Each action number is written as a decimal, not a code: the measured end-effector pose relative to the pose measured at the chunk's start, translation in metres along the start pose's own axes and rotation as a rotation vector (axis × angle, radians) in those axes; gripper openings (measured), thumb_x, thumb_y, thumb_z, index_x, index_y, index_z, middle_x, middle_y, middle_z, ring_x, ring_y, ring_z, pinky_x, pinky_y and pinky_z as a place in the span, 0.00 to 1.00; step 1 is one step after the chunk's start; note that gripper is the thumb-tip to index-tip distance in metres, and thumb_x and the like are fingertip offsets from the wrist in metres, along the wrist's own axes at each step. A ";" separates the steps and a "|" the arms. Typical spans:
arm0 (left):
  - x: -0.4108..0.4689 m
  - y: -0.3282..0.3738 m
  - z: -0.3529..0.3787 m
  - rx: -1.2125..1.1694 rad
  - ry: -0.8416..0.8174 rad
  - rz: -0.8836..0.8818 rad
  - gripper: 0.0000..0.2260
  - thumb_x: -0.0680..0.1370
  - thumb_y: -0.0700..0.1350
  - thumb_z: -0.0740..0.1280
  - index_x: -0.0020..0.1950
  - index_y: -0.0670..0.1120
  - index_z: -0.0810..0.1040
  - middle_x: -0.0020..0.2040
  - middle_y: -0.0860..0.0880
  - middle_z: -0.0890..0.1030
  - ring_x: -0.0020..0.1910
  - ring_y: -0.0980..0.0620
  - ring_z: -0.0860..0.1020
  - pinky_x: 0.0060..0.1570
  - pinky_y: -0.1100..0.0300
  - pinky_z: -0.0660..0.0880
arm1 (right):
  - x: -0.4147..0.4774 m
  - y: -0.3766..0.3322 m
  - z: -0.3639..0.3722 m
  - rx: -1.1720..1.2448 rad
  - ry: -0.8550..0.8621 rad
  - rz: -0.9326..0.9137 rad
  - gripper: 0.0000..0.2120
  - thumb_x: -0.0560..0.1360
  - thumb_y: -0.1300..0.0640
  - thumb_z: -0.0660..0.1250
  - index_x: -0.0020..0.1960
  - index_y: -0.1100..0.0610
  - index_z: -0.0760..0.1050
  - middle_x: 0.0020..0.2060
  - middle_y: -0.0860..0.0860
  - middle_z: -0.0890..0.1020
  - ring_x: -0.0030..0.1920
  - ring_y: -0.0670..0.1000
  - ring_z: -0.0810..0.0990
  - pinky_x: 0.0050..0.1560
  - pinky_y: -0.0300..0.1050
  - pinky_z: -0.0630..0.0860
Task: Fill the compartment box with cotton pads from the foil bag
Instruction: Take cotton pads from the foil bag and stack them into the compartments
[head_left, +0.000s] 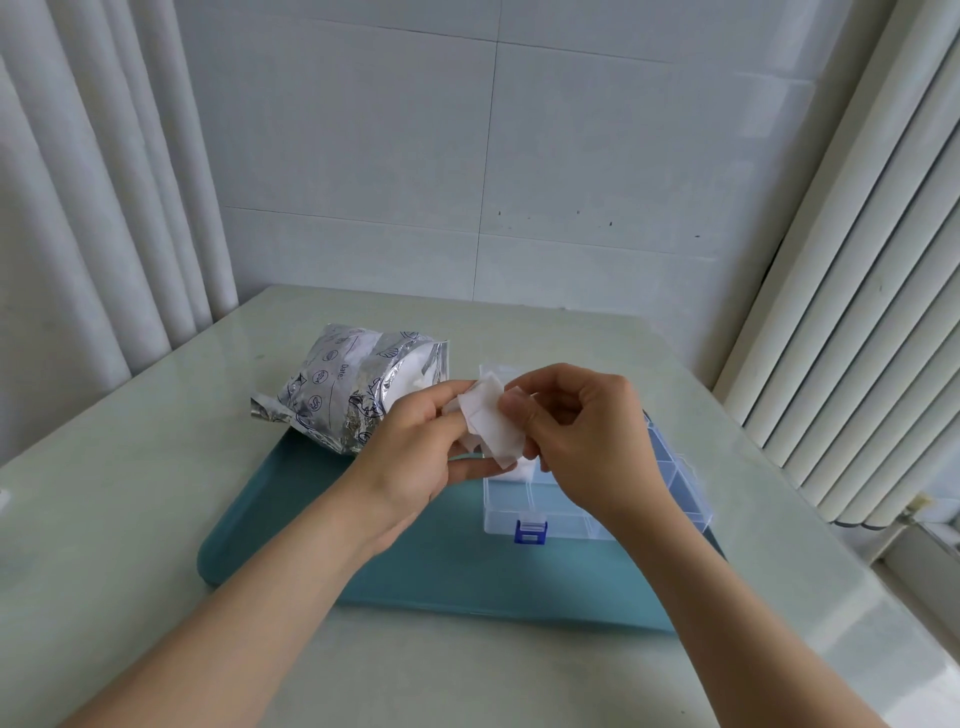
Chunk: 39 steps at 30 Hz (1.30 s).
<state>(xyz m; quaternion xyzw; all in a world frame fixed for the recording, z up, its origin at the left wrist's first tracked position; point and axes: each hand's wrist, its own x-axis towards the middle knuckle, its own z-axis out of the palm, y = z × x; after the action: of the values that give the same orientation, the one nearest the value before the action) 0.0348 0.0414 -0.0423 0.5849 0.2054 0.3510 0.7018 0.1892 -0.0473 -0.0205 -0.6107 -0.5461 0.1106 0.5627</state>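
Observation:
A silver foil bag (348, 389) with blue print lies on its side at the back left of a teal tray (441, 577), its open mouth facing right with white pads showing inside. A clear compartment box (550, 512) with a blue latch stands open on the tray's right half. My left hand (421, 452) and my right hand (576, 441) meet above the box's left part. Both pinch a small bunch of white cotton pads (491, 423) between thumbs and fingers. A bit of white shows in a box compartment under my hands.
The tray lies on a pale green glass-topped table (130, 519). White curtains hang at the left and right, and a tiled wall stands behind the table. The box's lid leans back behind my hands.

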 end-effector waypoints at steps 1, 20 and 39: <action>-0.001 0.002 0.000 -0.047 0.012 -0.028 0.15 0.87 0.34 0.56 0.63 0.36 0.82 0.57 0.29 0.82 0.60 0.31 0.83 0.53 0.46 0.83 | 0.001 0.002 0.000 -0.022 0.002 -0.004 0.01 0.78 0.60 0.75 0.47 0.57 0.85 0.28 0.50 0.83 0.26 0.48 0.79 0.30 0.41 0.77; -0.004 0.002 0.003 0.025 -0.048 -0.083 0.17 0.88 0.37 0.56 0.60 0.42 0.86 0.52 0.38 0.85 0.50 0.44 0.86 0.52 0.46 0.84 | 0.001 0.008 0.001 -0.393 0.216 -0.107 0.04 0.74 0.50 0.79 0.44 0.48 0.86 0.27 0.43 0.80 0.31 0.45 0.77 0.37 0.41 0.76; -0.003 -0.001 0.007 0.041 0.012 0.012 0.15 0.90 0.40 0.56 0.69 0.42 0.80 0.63 0.39 0.84 0.61 0.40 0.84 0.56 0.47 0.84 | -0.003 0.001 0.009 -0.179 0.228 0.072 0.03 0.77 0.48 0.73 0.49 0.46 0.83 0.38 0.43 0.84 0.34 0.45 0.78 0.39 0.41 0.73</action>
<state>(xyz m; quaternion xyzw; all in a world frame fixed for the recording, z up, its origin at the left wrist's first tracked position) 0.0382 0.0343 -0.0423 0.5984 0.2133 0.3542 0.6863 0.1822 -0.0441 -0.0256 -0.6863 -0.4642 0.0116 0.5598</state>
